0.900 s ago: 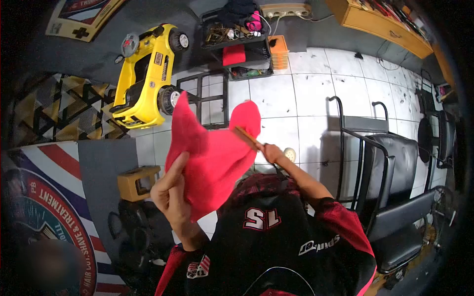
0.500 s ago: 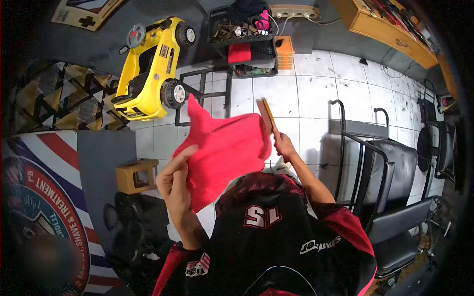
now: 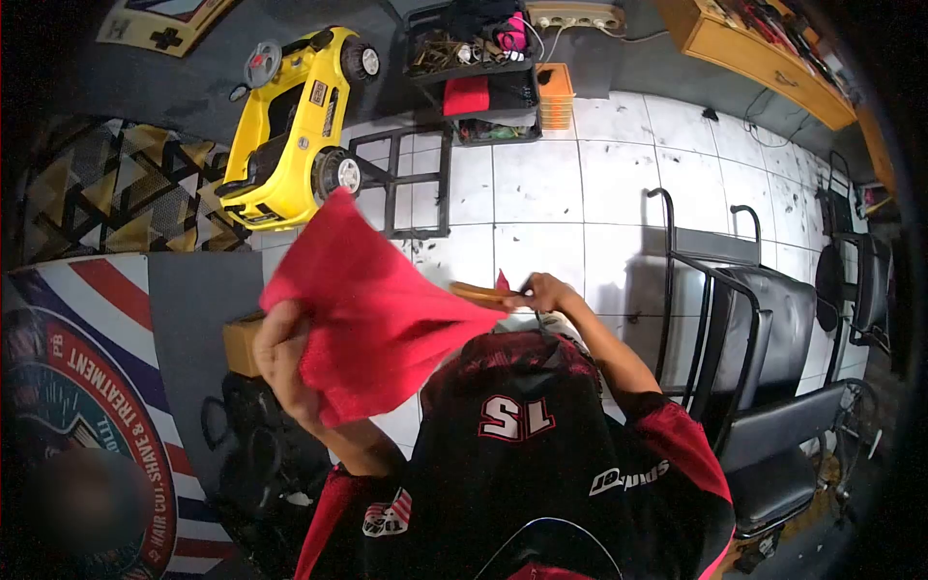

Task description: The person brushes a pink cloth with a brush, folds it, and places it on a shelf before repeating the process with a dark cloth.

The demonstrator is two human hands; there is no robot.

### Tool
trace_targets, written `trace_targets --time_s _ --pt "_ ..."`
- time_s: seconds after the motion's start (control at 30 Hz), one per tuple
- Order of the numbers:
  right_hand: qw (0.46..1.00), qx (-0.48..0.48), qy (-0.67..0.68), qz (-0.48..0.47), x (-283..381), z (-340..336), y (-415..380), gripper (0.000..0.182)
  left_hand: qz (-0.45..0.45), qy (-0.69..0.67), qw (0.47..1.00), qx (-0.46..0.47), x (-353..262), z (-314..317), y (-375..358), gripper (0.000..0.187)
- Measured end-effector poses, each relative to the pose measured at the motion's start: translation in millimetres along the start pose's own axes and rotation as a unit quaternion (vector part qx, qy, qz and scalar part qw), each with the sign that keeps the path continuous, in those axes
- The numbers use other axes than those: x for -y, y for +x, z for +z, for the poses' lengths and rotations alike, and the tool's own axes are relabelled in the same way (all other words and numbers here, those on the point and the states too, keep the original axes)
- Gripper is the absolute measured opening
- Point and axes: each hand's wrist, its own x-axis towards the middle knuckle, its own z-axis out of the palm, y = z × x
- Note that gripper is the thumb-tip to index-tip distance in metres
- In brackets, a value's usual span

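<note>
A red cloth (image 3: 372,314) is stretched between my two hands. My left hand (image 3: 282,353) grips its left side, with the fingers partly behind the fabric. At the cloth's narrow right end, my right hand (image 3: 547,292) is closed around a slim wooden brush (image 3: 476,291). The brush points left and lies against the cloth, which hides part of it. A gathered corner of the cloth reaches the right fingers, and a small red tip sticks up beside them.
A yellow toy car (image 3: 290,126) stands at the upper left, near a black metal frame (image 3: 447,184). A black shelf cart (image 3: 474,130) and an orange basket (image 3: 555,97) are at the back. Black chairs (image 3: 773,329) stand right. Dark bits dot the white tiles.
The brush has swung from pointing up and away to pointing left, against the cloth. My left hand has moved left and down, and the cloth's right end is now gathered at my right hand.
</note>
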Motion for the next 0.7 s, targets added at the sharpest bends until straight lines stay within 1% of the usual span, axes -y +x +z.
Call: trace_targets --time_s 0.07,0.1,0.13,0.2,0.23,0.27,0.33,0.37,0.4,0.43,0.47,0.53,0.57,0.6,0.63,0.67,0.7 --pt "0.988 0.06 -0.105 0.095 -41.5 18.1 7.7 0.067 -0.032 -0.075 0.997 -0.002 -9.5 -13.3 4.7 0.032" --pt "0.989 0.014 -0.075 0.129 -65.5 29.2 5.7 0.066 -0.047 -0.112 0.993 -0.004 -13.2 -18.7 5.6 0.033" --pt "0.985 -0.031 -0.044 0.163 -83.4 40.2 1.9 0.065 -0.03 -0.103 0.994 0.017 -13.3 -23.7 5.5 0.035" --pt "0.963 -0.119 -0.041 0.237 -93.6 52.9 -0.9 0.064 -0.007 -0.078 0.996 0.048 -10.3 -29.0 5.4 0.038" --pt "0.975 -0.104 -0.059 0.189 -102.0 54.6 2.1 0.063 0.0 -0.061 0.996 0.058 -10.1 -27.5 6.2 0.04" --pt "0.98 -0.122 -0.039 0.155 -108.2 58.2 8.1 0.061 -0.003 -0.035 0.998 0.054 -8.2 -21.4 5.4 0.043" --pt "0.984 -0.159 -0.001 0.086 -74.5 38.2 13.0 0.058 -0.011 0.038 0.997 0.06 -5.1 -5.1 8.0 0.047" --pt "0.972 -0.154 0.152 0.093 -32.6 15.7 3.3 0.057 -0.016 0.088 0.994 0.069 -4.4 2.9 10.7 0.049" --pt "0.937 -0.145 0.302 0.097 18.8 -10.3 -12.8 0.057 -0.021 0.138 0.987 0.076 -2.3 8.7 12.4 0.052" --pt "0.904 -0.158 0.394 0.051 57.0 -26.8 -26.0 0.053 -0.021 0.099 0.991 0.09 7.6 8.5 11.6 0.052" --pt "0.86 -0.169 0.481 0.004 91.5 -41.0 -38.5 0.049 -0.008 0.103 0.99 0.092 11.2 16.2 11.7 0.052" --pt "0.743 -0.154 0.644 -0.1 154.4 -59.7 -67.4 0.04 0.017 0.109 0.989 0.098 16.6 35.1 10.3 0.052" --pt "0.756 -0.148 0.613 -0.174 165.7 -58.0 -73.0 0.037 0.0 0.086 0.988 0.132 13.9 42.4 11.1 0.054" --pt "0.765 -0.141 0.578 -0.246 173.9 -57.4 -75.6 0.034 0.001 0.078 0.986 0.145 15.5 46.0 11.1 0.055" --pt "0.805 -0.171 0.474 -0.314 183.2 -59.1 -75.0 0.031 0.003 0.072 0.985 0.157 16.7 48.9 11.4 0.055" --pt "0.83 -0.197 0.362 -0.377 190.1 -59.7 -73.6 0.028 0.004 0.066 0.983 0.169 18.0 52.7 11.0 0.056" --pt "0.851 -0.16 0.335 -0.371 188.2 -54.7 -65.1 0.026 0.023 0.061 0.987 0.144 15.4 63.8 10.1 0.057"
